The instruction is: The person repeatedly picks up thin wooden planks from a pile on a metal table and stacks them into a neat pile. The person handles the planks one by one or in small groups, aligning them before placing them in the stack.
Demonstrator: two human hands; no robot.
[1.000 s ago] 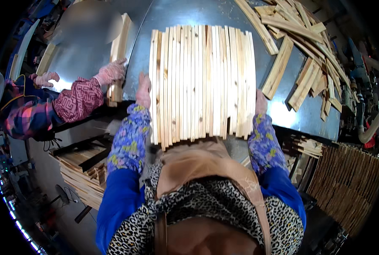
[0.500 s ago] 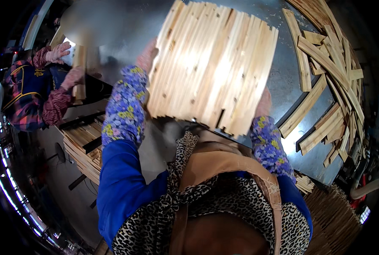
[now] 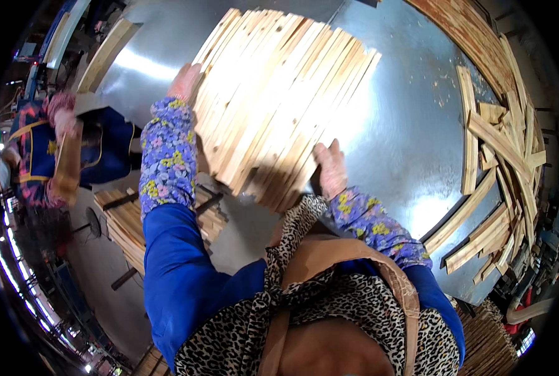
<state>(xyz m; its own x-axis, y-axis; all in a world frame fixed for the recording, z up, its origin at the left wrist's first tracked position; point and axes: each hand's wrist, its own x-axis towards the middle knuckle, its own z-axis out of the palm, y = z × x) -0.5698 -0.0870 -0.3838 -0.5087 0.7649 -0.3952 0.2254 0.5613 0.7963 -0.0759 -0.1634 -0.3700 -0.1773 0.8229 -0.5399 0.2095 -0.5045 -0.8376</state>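
A broad batch of pale wooden strips [image 3: 260, 100], laid side by side with uneven ends, rests at a slant on the metal table [image 3: 404, 106], its near end by the table's front edge. At its left side, my left hand [image 3: 185, 82] holds the outermost strips, some of its fingers hidden by the wood. My right hand [image 3: 331, 169] is at the near right side, fingers apart, touching or nearly touching the edge strip. Both forearms wear flowered sleeves.
Loose wooden slats [image 3: 502, 182] lie heaped on the table's right. At the left, a co-worker [image 3: 47, 147] handles a board [image 3: 68, 160]. Stacked strips [image 3: 126, 219] stand below the table on the left. A longer timber [image 3: 107, 55] lies at the far left.
The batch of strips has come down onto the table, shifted left and turned aslant. My right hand has moved left and its fingers have spread. The co-worker has drawn back from the table.
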